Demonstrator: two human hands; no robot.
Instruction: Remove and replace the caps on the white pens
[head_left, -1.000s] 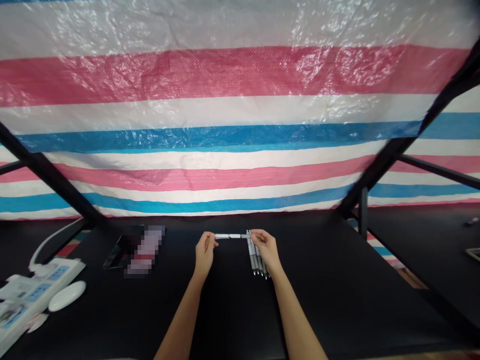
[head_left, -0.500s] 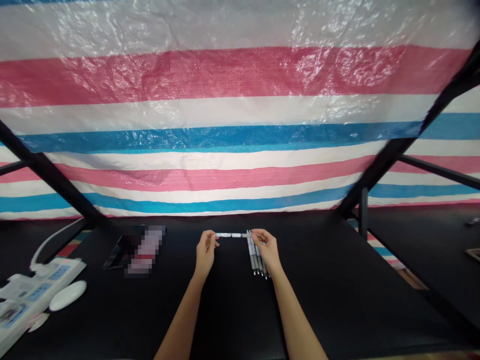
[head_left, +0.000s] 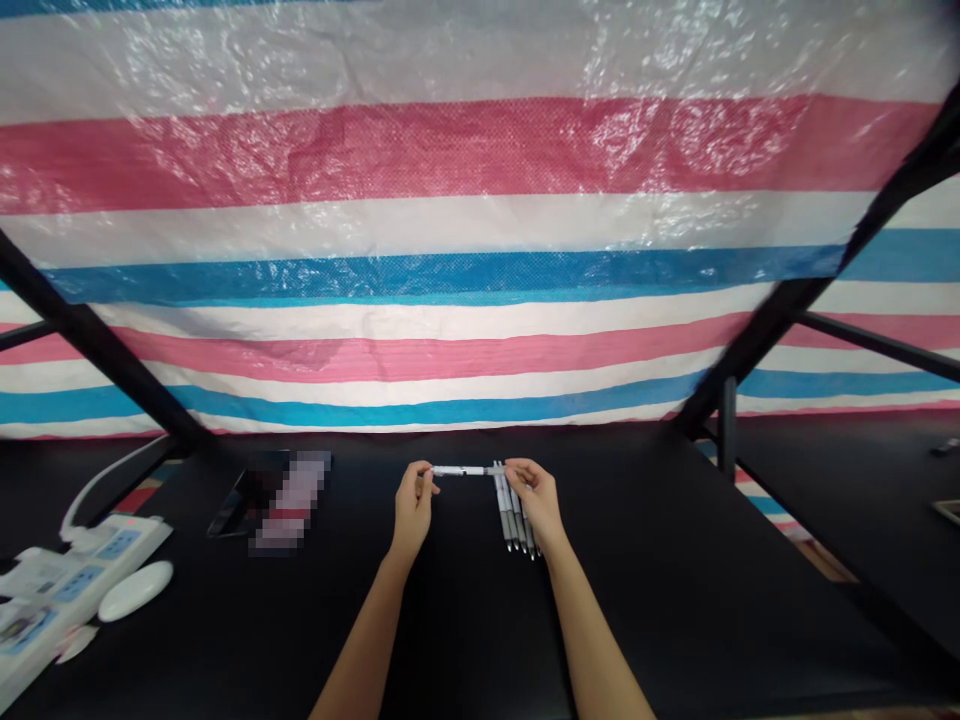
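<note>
A slim white pen [head_left: 465,470] lies level in the air between my hands, just above the black tabletop [head_left: 465,640]. My left hand [head_left: 412,505] pinches its left end with the fingertips. My right hand [head_left: 536,500] holds its right end and hides part of the barrel. That hand also sits over the top of several grey-and-white pens [head_left: 511,525], which lie side by side on the table, tips toward me. Whether the held pen touches that row, I cannot tell.
To the left lie a white power strip [head_left: 82,565] with a plugged-in cable, a white computer mouse [head_left: 135,590] and a dark tablet [head_left: 244,500] under a pixelated patch. A striped plastic tarp [head_left: 480,240] hangs behind the black table frame [head_left: 97,340].
Both hands have shifted slightly to the right, with the white pen still held between them. The row of pens on the table has not visibly moved.
</note>
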